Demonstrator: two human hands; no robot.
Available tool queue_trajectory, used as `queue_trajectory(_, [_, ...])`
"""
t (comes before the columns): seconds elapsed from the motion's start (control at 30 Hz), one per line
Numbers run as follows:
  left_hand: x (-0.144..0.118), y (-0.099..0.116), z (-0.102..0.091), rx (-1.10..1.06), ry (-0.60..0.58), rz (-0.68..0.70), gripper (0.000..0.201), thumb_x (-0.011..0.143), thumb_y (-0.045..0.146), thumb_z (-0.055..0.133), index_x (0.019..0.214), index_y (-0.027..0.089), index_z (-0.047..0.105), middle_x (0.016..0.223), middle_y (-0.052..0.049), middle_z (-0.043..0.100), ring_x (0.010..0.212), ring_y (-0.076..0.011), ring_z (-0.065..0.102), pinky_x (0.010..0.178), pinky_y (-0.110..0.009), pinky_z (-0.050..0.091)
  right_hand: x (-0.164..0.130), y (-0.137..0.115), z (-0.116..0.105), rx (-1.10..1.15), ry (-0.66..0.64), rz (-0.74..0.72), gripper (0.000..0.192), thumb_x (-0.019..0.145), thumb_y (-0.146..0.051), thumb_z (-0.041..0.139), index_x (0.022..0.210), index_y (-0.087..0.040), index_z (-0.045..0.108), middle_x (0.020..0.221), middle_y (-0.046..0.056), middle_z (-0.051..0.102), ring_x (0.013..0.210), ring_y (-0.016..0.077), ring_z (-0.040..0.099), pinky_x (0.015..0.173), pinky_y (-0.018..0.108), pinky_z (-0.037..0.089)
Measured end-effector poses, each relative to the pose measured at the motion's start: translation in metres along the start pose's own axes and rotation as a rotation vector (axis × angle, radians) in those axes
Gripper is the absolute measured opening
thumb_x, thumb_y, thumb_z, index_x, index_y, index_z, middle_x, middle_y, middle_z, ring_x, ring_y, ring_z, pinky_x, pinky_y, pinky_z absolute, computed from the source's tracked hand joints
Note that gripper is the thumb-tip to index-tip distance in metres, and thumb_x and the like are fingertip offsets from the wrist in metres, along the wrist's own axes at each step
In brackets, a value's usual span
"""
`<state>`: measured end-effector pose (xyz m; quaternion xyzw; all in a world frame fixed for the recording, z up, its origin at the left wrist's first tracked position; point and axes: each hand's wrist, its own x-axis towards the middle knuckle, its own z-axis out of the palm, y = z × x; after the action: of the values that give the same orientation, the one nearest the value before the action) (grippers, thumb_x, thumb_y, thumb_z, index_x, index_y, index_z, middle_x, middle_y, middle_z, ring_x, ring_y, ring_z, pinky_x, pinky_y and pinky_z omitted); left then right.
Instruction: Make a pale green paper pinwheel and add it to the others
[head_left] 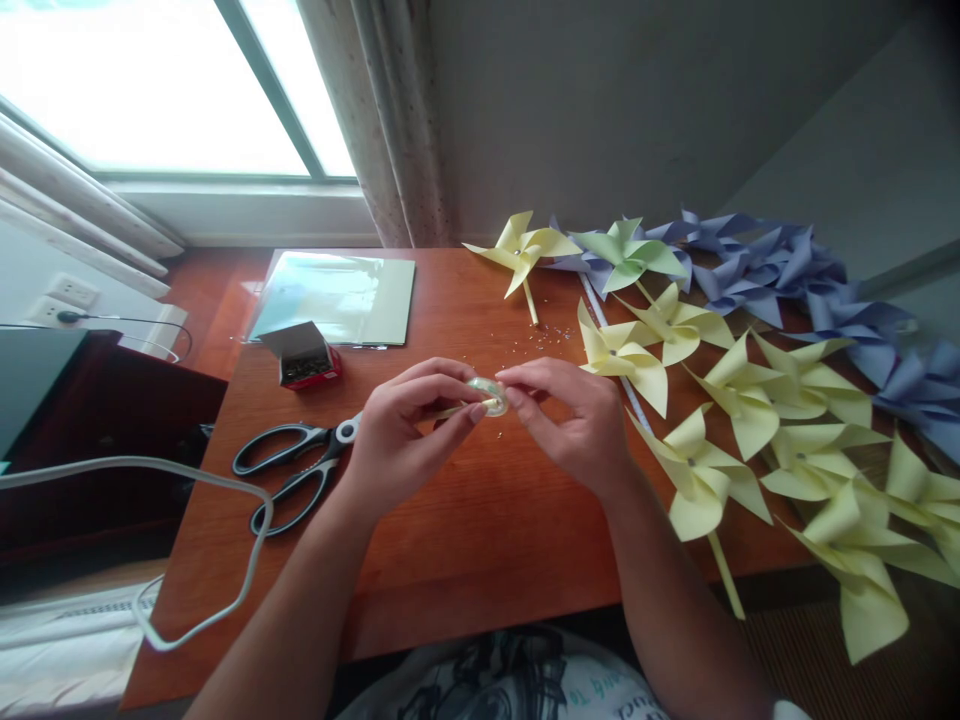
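My left hand (409,425) and my right hand (571,420) meet over the middle of a wooden table (465,540). Between their fingertips is a small clear roll of tape (489,394). The left hand also pinches a thin yellow paper stick that points toward the roll. The right hand's fingers touch the roll's right side. Black-handled scissors (296,470) lie shut just left of my left wrist.
Several yellow paper pinwheels (701,470) cover the table's right side, with purple ones (772,265) and a green one (628,255) behind. A small open red box (306,355) and a sheet of pale paper (337,295) lie at back left. A white cable (195,560) loops at the left edge.
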<state>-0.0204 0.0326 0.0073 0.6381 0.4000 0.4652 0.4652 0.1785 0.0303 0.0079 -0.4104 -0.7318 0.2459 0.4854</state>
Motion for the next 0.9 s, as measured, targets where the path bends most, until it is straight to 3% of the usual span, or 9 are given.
queue_trajectory(0.2, [-0.002, 0.004, 0.0, -0.156, -0.017, -0.062, 0.003, 0.083, 0.016, 0.078, 0.085, 0.018, 0.078, 0.102, -0.006, 0.067, 0.084, -0.0131, 0.066, 0.07, -0.018, 0.055, -0.001, -0.001, 0.001, 0.153, 0.053, 0.191, 0.016, 0.091, -0.015, 0.068, 0.104, -0.022, 0.075, 0.095, 0.002, 0.078, 0.08, 0.0148, 0.073, 0.069, 0.026, 0.06])
queue_trajectory(0.4, [0.001, 0.005, -0.001, -0.274, -0.014, -0.154, 0.003, 0.081, 0.016, 0.08, 0.083, 0.017, 0.079, 0.1, -0.007, 0.068, 0.08, -0.0118, 0.064, 0.064, -0.018, 0.051, 0.002, 0.0, -0.004, 0.016, 0.01, 0.014, 0.015, 0.093, -0.012, 0.065, 0.099, -0.021, 0.075, 0.092, 0.004, 0.076, 0.081, 0.0157, 0.071, 0.067, 0.027, 0.057])
queue_trajectory(0.57, [0.003, 0.005, -0.002, -0.287, -0.037, -0.209, 0.003, 0.081, 0.018, 0.081, 0.081, 0.016, 0.078, 0.095, -0.006, 0.07, 0.077, -0.0118, 0.063, 0.064, -0.019, 0.051, 0.0, 0.008, -0.004, -0.138, -0.088, -0.141, 0.017, 0.094, -0.01, 0.062, 0.104, -0.016, 0.074, 0.097, 0.009, 0.076, 0.09, 0.0189, 0.071, 0.081, 0.032, 0.059])
queue_trajectory(0.9, [0.003, -0.002, -0.007, -0.076, -0.062, -0.318, 0.021, 0.08, 0.033, 0.081, 0.084, 0.014, 0.074, 0.091, -0.01, 0.073, 0.077, -0.0173, 0.064, 0.065, -0.026, 0.051, -0.004, 0.015, -0.002, -0.319, -0.201, -0.192, 0.013, 0.098, -0.014, 0.06, 0.103, -0.017, 0.072, 0.098, 0.009, 0.077, 0.089, 0.0212, 0.071, 0.082, 0.035, 0.057])
